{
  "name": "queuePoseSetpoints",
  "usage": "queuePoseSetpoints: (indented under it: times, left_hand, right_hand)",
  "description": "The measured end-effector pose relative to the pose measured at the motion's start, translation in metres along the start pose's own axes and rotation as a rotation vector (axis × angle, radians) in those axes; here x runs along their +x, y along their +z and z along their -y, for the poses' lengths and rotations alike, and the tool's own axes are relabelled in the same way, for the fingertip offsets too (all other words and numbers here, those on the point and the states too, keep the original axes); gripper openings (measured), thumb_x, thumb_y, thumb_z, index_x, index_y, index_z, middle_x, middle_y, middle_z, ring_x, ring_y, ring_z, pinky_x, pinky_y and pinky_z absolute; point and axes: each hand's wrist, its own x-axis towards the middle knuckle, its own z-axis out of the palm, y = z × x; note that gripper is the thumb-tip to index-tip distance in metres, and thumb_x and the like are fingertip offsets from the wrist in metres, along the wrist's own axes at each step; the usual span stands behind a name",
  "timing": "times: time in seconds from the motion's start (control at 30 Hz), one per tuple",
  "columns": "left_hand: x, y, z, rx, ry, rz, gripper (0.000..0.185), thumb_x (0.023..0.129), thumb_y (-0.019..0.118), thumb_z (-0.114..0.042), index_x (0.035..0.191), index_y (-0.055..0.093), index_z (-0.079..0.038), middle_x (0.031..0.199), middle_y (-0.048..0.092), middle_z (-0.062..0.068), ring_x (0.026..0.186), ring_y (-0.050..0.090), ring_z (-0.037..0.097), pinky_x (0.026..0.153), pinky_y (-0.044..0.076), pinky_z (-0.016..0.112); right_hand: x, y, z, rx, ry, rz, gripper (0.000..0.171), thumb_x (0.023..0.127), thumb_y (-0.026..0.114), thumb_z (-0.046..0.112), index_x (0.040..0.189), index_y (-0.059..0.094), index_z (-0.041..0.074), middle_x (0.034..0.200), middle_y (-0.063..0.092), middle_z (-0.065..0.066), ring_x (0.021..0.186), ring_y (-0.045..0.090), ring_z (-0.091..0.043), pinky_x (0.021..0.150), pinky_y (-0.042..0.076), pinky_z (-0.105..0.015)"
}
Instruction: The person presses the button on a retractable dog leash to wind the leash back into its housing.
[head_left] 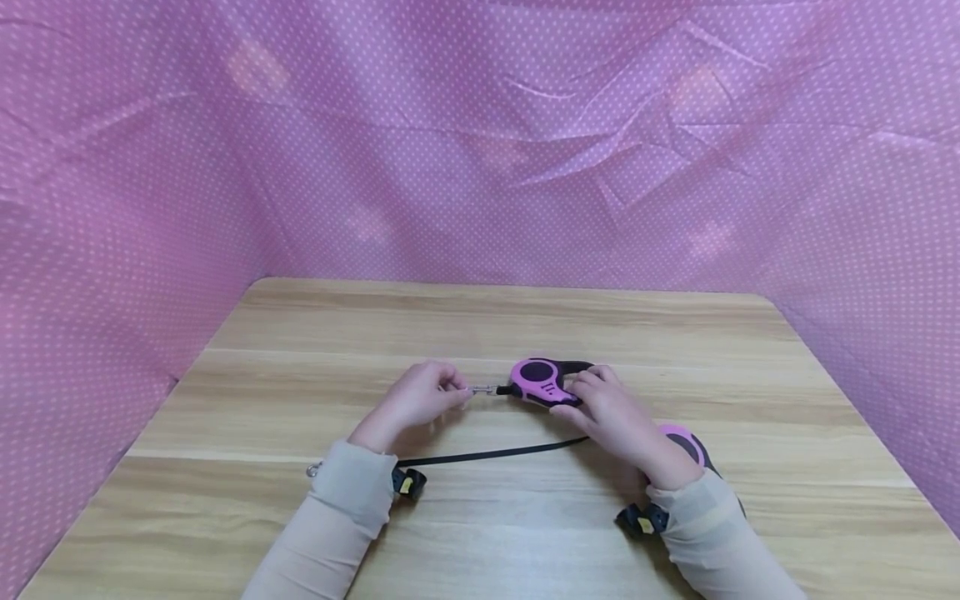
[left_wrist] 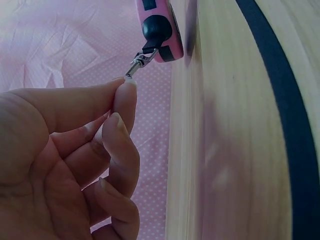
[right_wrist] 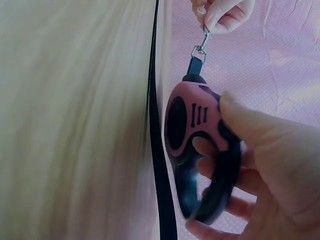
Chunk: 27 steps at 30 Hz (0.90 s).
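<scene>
While seen from the head camera, pink-and-black plastic retractable leash housing [head_left: 542,382] lying at table centre, on light wood-grain tabletop [head_left: 480,325]. Right hand [head_left: 611,412] at 3 o'clock of housing, fingers curled round its black handle loop. Left hand [head_left: 416,398] at 9 o'clock, fingertips pinching small silver metal snap clip [head_left: 480,389] at housing's nose; clip just beside housing, almost no strap drawn out. Flat black webbing strap [head_left: 487,455] lying on tabletop at 6 o'clock of both hands, running between the wrists. Second pink-and-black housing [head_left: 684,442] partly hidden behind right wrist, at 4 o'clock. Pink dotted fabric backdrop [head_left: 480,142] enclosing table at 9, 12 and 3 o'clock.

From left wrist camera: thumb and forefinger [left_wrist: 127,95] closed on clip [left_wrist: 139,62], remaining fingers loosely curled; housing [left_wrist: 160,30] at 1 o'clock of fingertips; black strap [left_wrist: 285,110] flat on wood at 3 o'clock.

From right wrist camera: fingers [right_wrist: 215,167] wrapped through handle loop, thumb resting on housing [right_wrist: 192,120] upper face; clip [right_wrist: 201,46] at 12 o'clock, pinched by left hand [right_wrist: 222,12]; black strap [right_wrist: 159,165] alongside at 9 o'clock.
</scene>
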Motion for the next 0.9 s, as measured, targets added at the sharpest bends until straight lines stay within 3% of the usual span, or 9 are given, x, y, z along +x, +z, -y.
queuePoseSetpoints:
  times: [0.43, 0.63, 0.9]
  left_hand:
    - [-0.0014, 0.0031, -0.0027, 0.012, -0.005, 0.026, 0.011, 0.094, 0.067, -0.021, 0.096, 0.069, -0.011, 0.084, 0.069, 0.006, 0.06, 0.061, 0.023, 0.054, 0.049, 0.027]
    - [-0.0002, 0.0055, -0.0013, 0.047, -0.017, 0.036, 0.01, 0.094, 0.066, -0.02, 0.096, 0.069, -0.01, 0.083, 0.068, 0.004, 0.062, 0.062, 0.022, 0.058, 0.05, 0.028]
    - [0.0038, 0.0046, 0.0047, -0.026, -0.033, 0.034, 0.011, 0.095, 0.064, -0.016, 0.101, 0.069, -0.008, 0.086, 0.069, 0.005, 0.069, 0.062, 0.019, 0.06, 0.051, 0.027]
  right_hand:
    - [-0.001, 0.0057, -0.0022, 0.006, -0.051, -0.003, 0.032, 0.084, 0.078, 0.028, 0.096, 0.072, -0.001, 0.096, 0.067, -0.009, 0.102, 0.054, -0.029, 0.089, 0.048, -0.044]
    - [-0.0031, 0.0072, -0.0028, 0.01, -0.074, 0.048, 0.029, 0.085, 0.078, 0.019, 0.102, 0.072, -0.004, 0.097, 0.064, -0.009, 0.097, 0.054, -0.027, 0.086, 0.049, -0.043]
    - [-0.0034, 0.0091, -0.0034, 0.028, -0.094, 0.019, 0.03, 0.085, 0.076, 0.011, 0.108, 0.069, -0.007, 0.104, 0.064, -0.014, 0.104, 0.057, -0.032, 0.093, 0.05, -0.047]
